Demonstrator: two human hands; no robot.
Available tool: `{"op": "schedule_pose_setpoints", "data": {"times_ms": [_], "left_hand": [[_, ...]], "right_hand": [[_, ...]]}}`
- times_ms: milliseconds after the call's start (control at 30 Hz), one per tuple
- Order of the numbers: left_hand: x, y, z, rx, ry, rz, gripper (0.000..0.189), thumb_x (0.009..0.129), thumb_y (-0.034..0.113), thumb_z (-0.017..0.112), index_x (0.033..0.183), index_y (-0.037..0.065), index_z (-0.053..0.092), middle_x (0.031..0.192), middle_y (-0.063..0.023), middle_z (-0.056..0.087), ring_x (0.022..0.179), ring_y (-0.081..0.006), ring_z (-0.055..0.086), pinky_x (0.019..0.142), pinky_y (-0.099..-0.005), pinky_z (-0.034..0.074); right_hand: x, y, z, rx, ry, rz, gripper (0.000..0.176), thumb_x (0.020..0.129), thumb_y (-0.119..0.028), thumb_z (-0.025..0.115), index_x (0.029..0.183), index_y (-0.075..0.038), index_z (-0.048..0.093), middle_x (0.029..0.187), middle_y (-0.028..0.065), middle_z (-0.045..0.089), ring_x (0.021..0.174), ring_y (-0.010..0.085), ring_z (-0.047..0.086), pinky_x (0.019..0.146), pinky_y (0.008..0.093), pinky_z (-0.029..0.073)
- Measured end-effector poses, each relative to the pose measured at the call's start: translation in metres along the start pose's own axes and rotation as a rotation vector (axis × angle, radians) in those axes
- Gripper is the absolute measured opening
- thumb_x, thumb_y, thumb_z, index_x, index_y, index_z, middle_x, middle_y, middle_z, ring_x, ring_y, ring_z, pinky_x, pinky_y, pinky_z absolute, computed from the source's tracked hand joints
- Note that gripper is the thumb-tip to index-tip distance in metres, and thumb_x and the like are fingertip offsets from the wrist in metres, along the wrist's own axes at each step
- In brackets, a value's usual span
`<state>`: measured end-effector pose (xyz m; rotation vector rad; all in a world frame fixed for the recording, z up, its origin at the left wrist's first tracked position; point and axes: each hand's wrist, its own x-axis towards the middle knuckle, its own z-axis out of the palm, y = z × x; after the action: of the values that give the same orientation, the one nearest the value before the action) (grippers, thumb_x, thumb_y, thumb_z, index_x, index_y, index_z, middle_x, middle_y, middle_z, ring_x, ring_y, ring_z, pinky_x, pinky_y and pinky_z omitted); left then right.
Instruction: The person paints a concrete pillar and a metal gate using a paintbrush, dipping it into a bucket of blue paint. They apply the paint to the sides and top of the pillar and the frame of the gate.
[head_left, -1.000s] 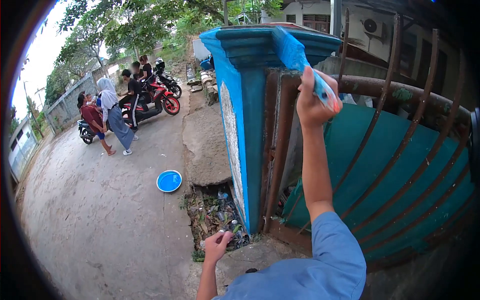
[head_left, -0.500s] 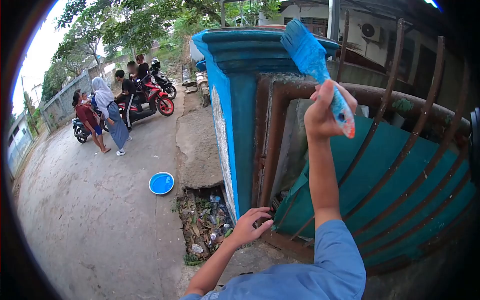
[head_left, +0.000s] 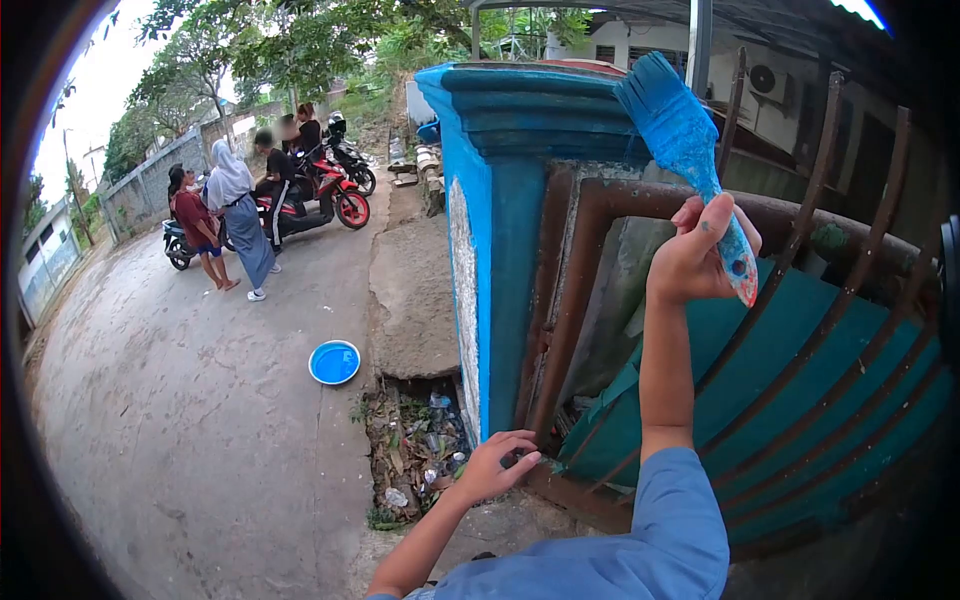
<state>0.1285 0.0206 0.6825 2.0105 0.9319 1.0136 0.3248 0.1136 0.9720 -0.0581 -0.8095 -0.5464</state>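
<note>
My right hand is closed around the handle of a wide paintbrush, held up with its bristles pointing up and left. Blue paint covers the brush, and reddish paint marks the handle's end. In this view the bristles overlap the right part of the moulded cap of a blue pillar. Down by the pillar's foot, my left hand is empty, its fingers apart and slightly bent near the bottom of the rusty gate frame.
A basin of blue paint sits on the concrete road. Beside the pillar runs a litter-filled ditch. Rusty gate bars with green sheeting stand at right. Several people gather around motorbikes up the road.
The paintbrush in my right hand has moved right and slightly down along the pillar's cap. My left hand's fingers have bent a little more. The whole view has shifted slightly.
</note>
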Motion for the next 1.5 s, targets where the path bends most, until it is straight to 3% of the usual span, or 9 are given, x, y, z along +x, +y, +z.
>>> {"op": "schedule_pose_setpoints", "data": {"times_ms": [100,433,500,600,667,867,967,1300,1500], "left_hand": [[0.006,0.000,0.001,0.012,-0.022,0.024,0.030,0.087,0.033,0.063,0.101,0.007,0.066,0.121,-0.0113,0.061,0.106,-0.0268,0.059,0.083,-0.0341,0.050],[0.018,-0.004,0.002,0.021,-0.044,0.076,0.027,0.086,0.027,0.065,0.102,0.006,0.067,0.120,-0.0121,0.062,0.103,-0.0258,0.062,0.082,-0.0340,0.050],[0.023,0.003,-0.001,-0.002,-0.068,0.060,0.030,0.087,0.033,0.064,0.101,0.007,0.066,0.122,-0.0107,0.060,0.110,-0.0277,0.058,0.087,-0.0355,0.049],[0.026,0.002,-0.002,0.030,-0.047,0.112,0.029,0.087,0.033,0.064,0.101,0.007,0.066,0.122,-0.0104,0.060,0.109,-0.0278,0.058,0.086,-0.0353,0.049],[0.027,0.003,-0.003,0.033,-0.053,0.099,0.029,0.087,0.033,0.063,0.102,0.007,0.066,0.123,-0.0105,0.060,0.109,-0.0279,0.058,0.085,-0.0352,0.050],[0.028,0.004,-0.007,-0.010,-0.028,0.069,0.024,0.087,0.027,0.064,0.101,0.007,0.068,0.122,-0.0119,0.061,0.106,-0.0263,0.060,0.083,-0.0350,0.050],[0.031,0.004,-0.011,-0.053,-0.013,0.045,0.024,0.087,0.026,0.064,0.100,0.006,0.068,0.122,-0.0121,0.061,0.107,-0.0254,0.060,0.082,-0.0340,0.050],[0.030,0.002,-0.022,-0.141,0.074,0.030,0.022,0.088,0.022,0.063,0.100,0.004,0.067,0.122,-0.0122,0.061,0.102,-0.0213,0.061,0.079,-0.0315,0.051],[0.023,-0.007,-0.022,-0.162,0.125,-0.002,0.023,0.089,0.021,0.063,0.099,0.002,0.067,0.122,-0.0128,0.061,0.098,-0.0197,0.062,0.078,-0.0307,0.051]], "right_hand": [[-0.001,0.004,-0.005,0.001,-0.004,-0.025,0.016,0.090,-0.009,0.061,0.087,0.003,0.051,0.059,0.0118,0.057,0.045,0.0113,0.051,0.039,0.0189,0.038],[-0.002,0.017,-0.015,-0.008,-0.108,-0.030,0.015,0.090,-0.007,0.061,0.092,0.003,0.051,0.067,0.0131,0.060,0.047,0.0112,0.055,0.045,0.0219,0.047],[-0.001,0.018,-0.017,-0.013,-0.105,-0.039,0.015,0.090,-0.007,0.061,0.092,0.004,0.051,0.067,0.0130,0.060,0.047,0.0112,0.055,0.045,0.0217,0.047],[-0.001,0.016,-0.016,-0.002,-0.102,-0.016,0.015,0.090,-0.008,0.061,0.092,0.003,0.051,0.065,0.0127,0.059,0.047,0.0111,0.054,0.043,0.0205,0.044],[0.001,0.011,-0.010,-0.023,-0.012,0.039,0.015,0.090,-0.012,0.060,0.088,0.000,0.052,0.058,0.0095,0.057,0.044,0.0098,0.051,0.038,0.0173,0.033],[0.004,0.010,-0.008,0.001,0.057,0.139,0.020,0.090,-0.013,0.062,0.082,0.002,0.052,0.058,0.0112,0.056,0.043,0.0105,0.048,0.038,0.0177,0.031],[0.006,0.010,-0.009,-0.026,0.069,0.165,0.019,0.088,-0.012,0.063,0.087,0.003,0.051,0.058,0.0117,0.055,0.043,0.0114,0.048,0.038,0.0178,0.034],[0.012,0.020,-0.016,-0.090,0.211,0.304,0.030,0.084,-0.020,0.068,0.074,0.006,0.057,0.062,0.0126,0.059,0.049,0.0127,0.055,0.047,0.0196,0.045],[0.014,0.026,-0.021,-0.077,0.142,0.276,0.033,0.085,-0.023,0.066,0.071,0.005,0.057,0.062,0.0120,0.060,0.049,0.0120,0.054,0.048,0.0177,0.041]]}}
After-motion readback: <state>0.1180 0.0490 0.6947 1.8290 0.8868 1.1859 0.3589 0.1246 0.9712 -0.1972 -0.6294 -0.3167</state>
